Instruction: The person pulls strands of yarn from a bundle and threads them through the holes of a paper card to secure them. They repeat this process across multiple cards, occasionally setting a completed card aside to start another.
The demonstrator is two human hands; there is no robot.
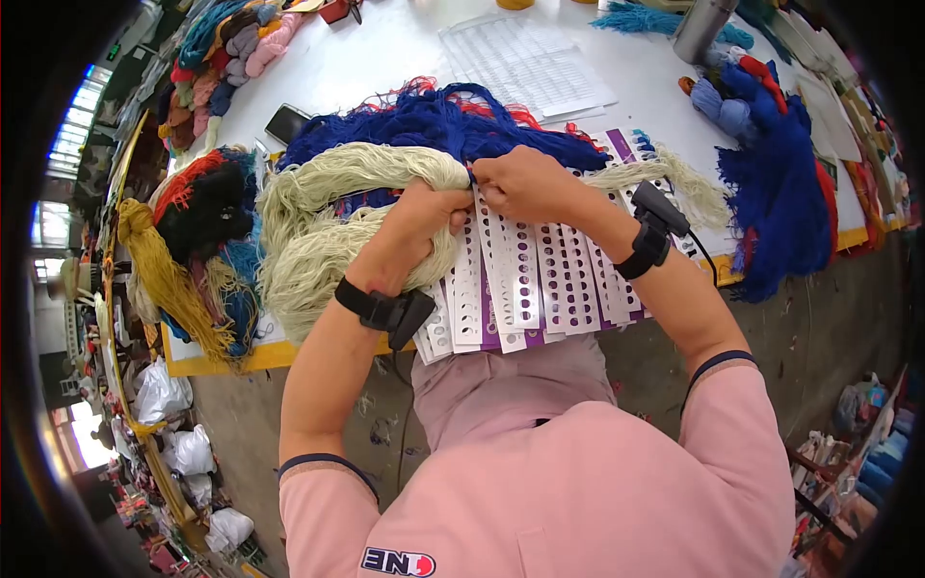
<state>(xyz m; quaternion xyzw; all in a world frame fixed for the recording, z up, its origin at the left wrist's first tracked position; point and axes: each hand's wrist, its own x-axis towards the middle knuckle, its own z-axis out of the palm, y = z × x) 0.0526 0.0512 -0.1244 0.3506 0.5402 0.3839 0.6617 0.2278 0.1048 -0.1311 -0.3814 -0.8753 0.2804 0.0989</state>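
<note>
Cream yarn (328, 193) lies in a thick looped bundle at the left centre, and my left hand (429, 220) is closed on it near its right end. My right hand (525, 185) is closed in a pinch just right of that end, by the blue yarn; what is between its fingers is too small to make out. Behind both hands spreads a heap of blue yarn (385, 130) with red strands. Under my hands lie several white and purple cards with rows of holes (525, 279). A thinner cream strand (665, 175) stretches to the right, past my right wrist.
Dark, red and mustard yarn (159, 255) hangs at the table's left edge (260, 358). More blue yarn (785, 193) lies at the right. Printed sheets (525, 67), a phone (286, 123) and a metal cylinder (703, 29) are farther back.
</note>
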